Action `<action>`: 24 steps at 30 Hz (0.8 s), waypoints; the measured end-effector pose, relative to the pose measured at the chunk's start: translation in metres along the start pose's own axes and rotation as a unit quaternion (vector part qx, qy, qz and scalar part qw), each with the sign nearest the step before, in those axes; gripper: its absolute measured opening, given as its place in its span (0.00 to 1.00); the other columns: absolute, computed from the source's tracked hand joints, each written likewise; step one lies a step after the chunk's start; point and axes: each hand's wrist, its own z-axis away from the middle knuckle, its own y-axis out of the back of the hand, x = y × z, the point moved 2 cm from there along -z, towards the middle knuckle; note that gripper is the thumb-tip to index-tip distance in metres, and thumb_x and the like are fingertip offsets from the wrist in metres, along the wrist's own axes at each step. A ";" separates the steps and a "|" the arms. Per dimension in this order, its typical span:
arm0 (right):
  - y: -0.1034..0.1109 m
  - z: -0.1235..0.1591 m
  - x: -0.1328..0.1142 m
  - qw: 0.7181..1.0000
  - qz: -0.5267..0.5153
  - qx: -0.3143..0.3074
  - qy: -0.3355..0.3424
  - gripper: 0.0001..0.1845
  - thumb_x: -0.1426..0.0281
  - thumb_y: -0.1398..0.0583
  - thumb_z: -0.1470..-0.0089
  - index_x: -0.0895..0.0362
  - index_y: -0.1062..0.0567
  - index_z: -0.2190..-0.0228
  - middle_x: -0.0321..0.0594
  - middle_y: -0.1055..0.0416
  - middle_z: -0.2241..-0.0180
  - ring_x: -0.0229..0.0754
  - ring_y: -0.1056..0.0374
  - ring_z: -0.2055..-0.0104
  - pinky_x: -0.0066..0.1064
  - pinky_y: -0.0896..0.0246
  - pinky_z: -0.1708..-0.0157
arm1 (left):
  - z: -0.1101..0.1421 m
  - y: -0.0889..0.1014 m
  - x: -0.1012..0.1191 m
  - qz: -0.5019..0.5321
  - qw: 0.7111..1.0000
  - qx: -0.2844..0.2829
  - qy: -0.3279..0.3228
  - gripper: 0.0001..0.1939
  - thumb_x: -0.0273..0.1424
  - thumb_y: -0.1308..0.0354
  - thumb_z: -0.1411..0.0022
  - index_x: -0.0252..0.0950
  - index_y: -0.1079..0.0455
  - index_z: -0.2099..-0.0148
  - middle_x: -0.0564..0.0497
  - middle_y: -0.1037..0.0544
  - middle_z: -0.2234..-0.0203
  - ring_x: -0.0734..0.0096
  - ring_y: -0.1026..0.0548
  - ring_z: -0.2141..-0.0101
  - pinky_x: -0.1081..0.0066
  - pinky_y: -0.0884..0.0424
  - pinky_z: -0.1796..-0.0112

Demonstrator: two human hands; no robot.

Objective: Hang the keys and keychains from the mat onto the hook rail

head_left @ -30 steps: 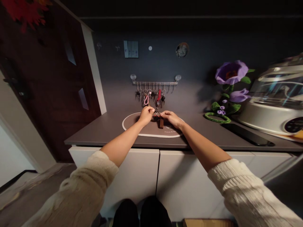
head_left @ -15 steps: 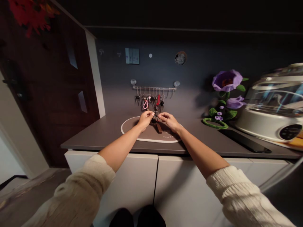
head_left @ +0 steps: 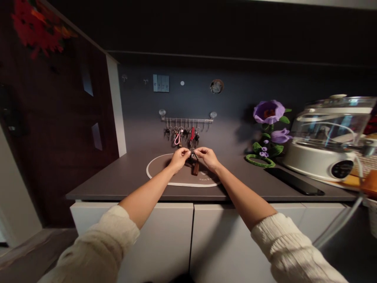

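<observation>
Grip of both hands [head_left: 180,159] [head_left: 207,158] partly hiding keys [head_left: 192,156].

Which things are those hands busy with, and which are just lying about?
Busy with:
- key bunch, between the left hand and right hand
- its brown tag

Seemingly just about:
- purple flowers
- black slab
- white appliance
</observation>
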 end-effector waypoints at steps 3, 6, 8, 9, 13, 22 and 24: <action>0.002 0.000 -0.004 1.000 -0.005 0.025 0.006 0.17 0.59 0.36 0.65 0.59 0.28 0.76 0.34 0.33 0.76 0.33 0.41 0.73 0.27 0.46 0.68 | -0.001 0.001 -0.001 -0.042 0.999 -0.001 -0.016 0.06 0.30 0.47 0.47 0.32 0.33 0.68 0.52 0.28 0.75 0.75 0.31 0.74 0.73 0.36 0.68; 0.005 0.001 -0.009 0.999 -0.001 0.042 0.012 0.16 0.59 0.37 0.64 0.59 0.29 0.76 0.34 0.34 0.76 0.33 0.42 0.73 0.27 0.47 0.69 | -0.002 0.003 -0.003 -0.111 0.992 0.016 -0.050 0.06 0.29 0.48 0.46 0.32 0.32 0.70 0.51 0.28 0.73 0.75 0.31 0.72 0.73 0.36 0.67; 0.007 0.000 -0.012 0.999 0.009 0.048 0.018 0.15 0.60 0.37 0.63 0.59 0.29 0.76 0.33 0.35 0.77 0.32 0.43 0.74 0.27 0.48 0.70 | -0.002 0.004 -0.003 -0.157 0.985 0.025 -0.071 0.06 0.29 0.48 0.45 0.33 0.32 0.71 0.51 0.29 0.73 0.74 0.32 0.71 0.73 0.36 0.66; 0.008 -0.001 -0.013 0.998 0.016 0.049 0.023 0.15 0.59 0.38 0.62 0.59 0.30 0.76 0.32 0.36 0.77 0.32 0.44 0.74 0.26 0.48 0.70 | -0.001 0.004 -0.004 -0.177 0.981 0.026 -0.078 0.06 0.29 0.48 0.45 0.33 0.32 0.71 0.51 0.29 0.73 0.74 0.32 0.71 0.73 0.36 0.67; 0.015 -0.010 -0.018 0.997 0.045 0.055 0.038 0.15 0.59 0.40 0.60 0.59 0.31 0.75 0.32 0.37 0.77 0.32 0.44 0.75 0.26 0.48 0.71 | 0.001 0.004 -0.003 -0.238 0.966 0.021 -0.095 0.08 0.30 0.49 0.44 0.33 0.32 0.71 0.51 0.31 0.74 0.74 0.33 0.72 0.73 0.37 0.67; 0.034 -0.044 -0.030 0.994 0.065 0.088 0.024 0.13 0.61 0.41 0.58 0.59 0.33 0.76 0.34 0.36 0.77 0.32 0.41 0.75 0.26 0.44 0.71 | 0.000 0.004 -0.008 -0.255 0.961 0.043 -0.095 0.10 0.31 0.51 0.43 0.34 0.33 0.73 0.51 0.32 0.75 0.74 0.33 0.72 0.73 0.38 0.68; 0.038 -0.051 -0.034 0.992 0.071 0.100 0.028 0.12 0.62 0.42 0.57 0.59 0.34 0.76 0.33 0.37 0.79 0.31 0.42 0.77 0.26 0.44 0.73 | 0.000 0.004 -0.008 -0.259 0.960 0.044 -0.094 0.11 0.31 0.52 0.42 0.34 0.33 0.73 0.51 0.32 0.75 0.74 0.34 0.72 0.73 0.38 0.68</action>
